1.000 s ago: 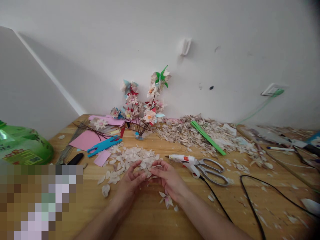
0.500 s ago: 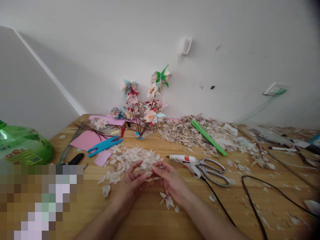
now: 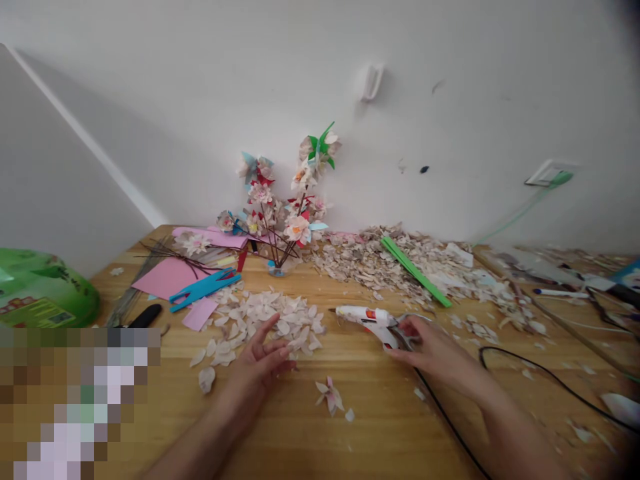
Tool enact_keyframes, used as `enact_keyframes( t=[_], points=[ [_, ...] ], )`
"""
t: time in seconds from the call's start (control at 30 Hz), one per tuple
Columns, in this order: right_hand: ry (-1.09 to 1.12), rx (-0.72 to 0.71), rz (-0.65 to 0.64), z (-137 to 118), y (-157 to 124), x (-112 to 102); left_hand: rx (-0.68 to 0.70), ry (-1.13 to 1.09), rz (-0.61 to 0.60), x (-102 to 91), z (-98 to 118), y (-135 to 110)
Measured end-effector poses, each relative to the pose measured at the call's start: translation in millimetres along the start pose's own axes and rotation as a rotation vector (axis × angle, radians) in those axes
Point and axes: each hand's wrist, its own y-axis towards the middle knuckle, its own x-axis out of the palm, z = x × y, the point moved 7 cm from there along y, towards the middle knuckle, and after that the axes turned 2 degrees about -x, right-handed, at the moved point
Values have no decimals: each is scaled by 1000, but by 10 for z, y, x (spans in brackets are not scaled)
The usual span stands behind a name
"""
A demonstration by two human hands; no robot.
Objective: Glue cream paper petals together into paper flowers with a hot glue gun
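My left hand [image 3: 257,367] is raised over the table, just in front of a pile of pale petals [image 3: 273,313]. Its index finger points out, while thumb and middle finger come together; whatever lies between them is hidden. My right hand [image 3: 430,347] is at the handle of a white glue gun [image 3: 363,315], thumb and fingers spread on either side of it. The gun lies on its side, its nozzle facing left. Scissors [image 3: 414,341] beside it are mostly covered by that hand. Between my hands lies a small petal flower [image 3: 330,397] with a pinkish middle.
Behind stand branches with paper flowers [image 3: 299,229] in a small clear holder. A heap of dry scraps [image 3: 350,263] and a green strip [image 3: 416,272] lie back right. Pink paper [image 3: 170,287], blue paper [image 3: 205,288] and a green bottle [image 3: 45,287] are left. A black cord [image 3: 445,417] crosses at right.
My right hand has left my left hand and moved right to the glue gun. The petal seen between both hands before is out of sight. The view has shifted slightly.
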Motion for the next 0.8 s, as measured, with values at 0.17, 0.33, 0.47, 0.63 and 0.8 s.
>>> enact_keyframes(
  t=[0.17,0.33,0.47,0.63,0.8],
  points=[
    [138,-70,35,-227,164,251,-19,8,10,-35,-21,16],
    [221,-45,104,-262,232,383,-43,32,22,-36,-73,20],
    [342,-23,143,-287,195,398,-85,29,17,-23,-133,15],
    [837,28,93,-441,-36,450,-56,36,65,-40,-112,10],
    [913,57,-47,-628,-224,566,-34,58,98,-20,-68,-16]
  ],
)
